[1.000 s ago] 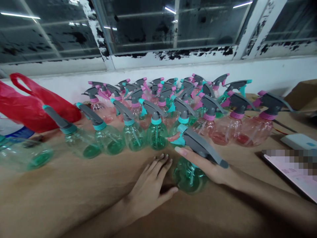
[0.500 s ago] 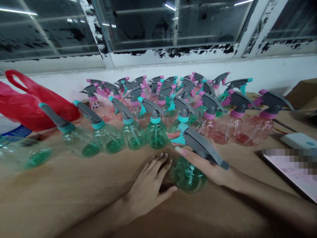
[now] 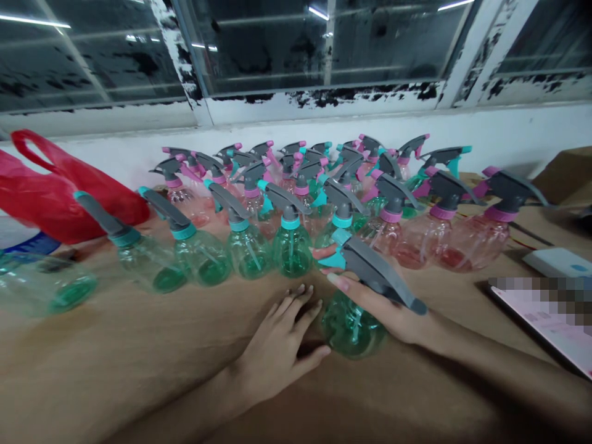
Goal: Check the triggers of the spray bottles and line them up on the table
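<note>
My right hand [image 3: 393, 311] is closed round the neck of a green spray bottle [image 3: 354, 330], which stands upright on the wooden table [image 3: 166, 364]. Its grey and turquoise trigger head [image 3: 379, 268] rises above my fingers and points away to the left. Just left of that bottle, my left hand [image 3: 282, 339] lies flat on the tabletop, fingers stretched out and nothing in it. Beyond my hands runs a row of spray bottles: green ones such as this green bottle [image 3: 292, 250] towards the left, and pink ones such as this pink bottle [image 3: 478, 240] on the right.
Several more spray bottles crowd behind the front row. A red plastic bag [image 3: 87, 197] sits at the left, near a green bottle body [image 3: 69, 290]. To the right lie a phone or tablet [image 3: 531, 314] and a white box [image 3: 562, 262]. Windows [image 3: 277, 49] line the back wall.
</note>
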Demonstrator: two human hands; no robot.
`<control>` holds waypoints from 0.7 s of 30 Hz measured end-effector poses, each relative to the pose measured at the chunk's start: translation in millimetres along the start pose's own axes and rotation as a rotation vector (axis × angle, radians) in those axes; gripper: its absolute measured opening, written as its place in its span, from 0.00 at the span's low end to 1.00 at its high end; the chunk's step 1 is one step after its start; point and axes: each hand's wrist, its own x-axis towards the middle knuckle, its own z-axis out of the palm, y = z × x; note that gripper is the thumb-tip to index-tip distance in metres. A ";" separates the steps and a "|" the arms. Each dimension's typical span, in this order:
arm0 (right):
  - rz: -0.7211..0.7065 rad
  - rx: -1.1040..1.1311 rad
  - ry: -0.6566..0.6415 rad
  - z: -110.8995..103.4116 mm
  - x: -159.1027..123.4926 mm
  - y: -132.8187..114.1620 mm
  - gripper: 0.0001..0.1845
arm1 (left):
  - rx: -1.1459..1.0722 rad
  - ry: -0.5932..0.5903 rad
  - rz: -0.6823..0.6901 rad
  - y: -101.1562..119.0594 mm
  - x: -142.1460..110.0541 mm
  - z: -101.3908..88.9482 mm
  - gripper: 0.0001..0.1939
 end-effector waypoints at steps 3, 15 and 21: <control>0.008 -0.020 -0.008 -0.8 -0.3 0.4 0.16 | -0.013 -0.005 0.000 -0.4 -0.2 -0.2 0.31; 0.076 -0.098 -0.038 -0.5 -4.1 -0.7 0.14 | -0.044 0.019 -0.008 1.1 0.0 1.2 0.31; 0.034 -0.113 -0.034 -1.2 -4.8 -3.3 0.14 | -0.025 -0.012 -0.015 1.3 0.7 -0.3 0.31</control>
